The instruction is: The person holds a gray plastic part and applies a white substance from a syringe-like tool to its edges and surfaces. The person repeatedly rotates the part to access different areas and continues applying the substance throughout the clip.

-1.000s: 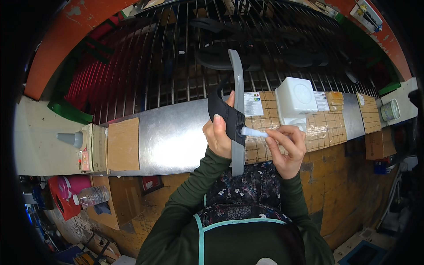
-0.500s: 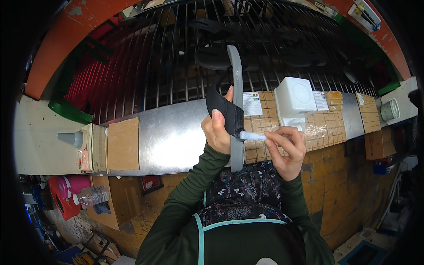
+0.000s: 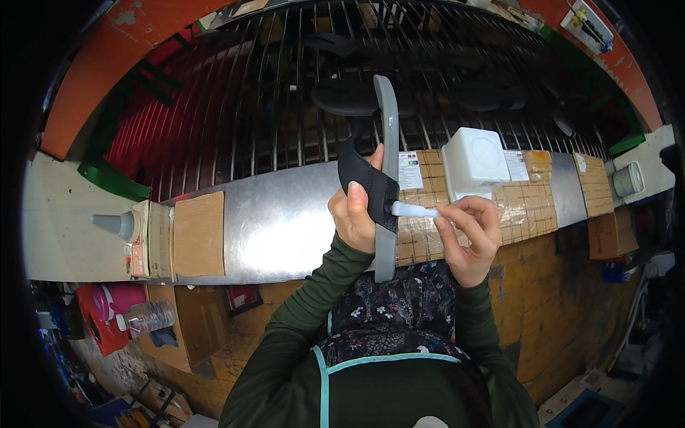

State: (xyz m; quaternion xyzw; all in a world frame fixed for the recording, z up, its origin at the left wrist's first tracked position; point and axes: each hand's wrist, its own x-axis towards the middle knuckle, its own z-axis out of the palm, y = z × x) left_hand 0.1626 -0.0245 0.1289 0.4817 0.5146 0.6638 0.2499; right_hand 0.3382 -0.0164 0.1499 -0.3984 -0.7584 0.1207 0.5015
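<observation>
Workshop bench seen from above: a wire rack of dark bars fills the back, with dark sandal soles laid on it, and a metal-faced ledge runs across in front, taped cardboard to the right. A white square tub sits on the ledge just right of the hands; a small grey cone nozzle is well apart at far left, and a small round tin at far right. A grey sandal is held on edge above the ledge, its black strap facing left. The left hand is clamped around sole and strap, thumb up along the strap. The right hand is pinched shut on a small white applicator, whose tip is touching the sandal where strap meets sole. Likely risks: the sole is held upright, so any liquid from the tip could run down the sole onto the left hand's fingers; the one-handed hold sits at mid-length, so the sandal could twist and smear the strap. Both forearms come up from below, elbows bent, wrists near each other.
</observation>
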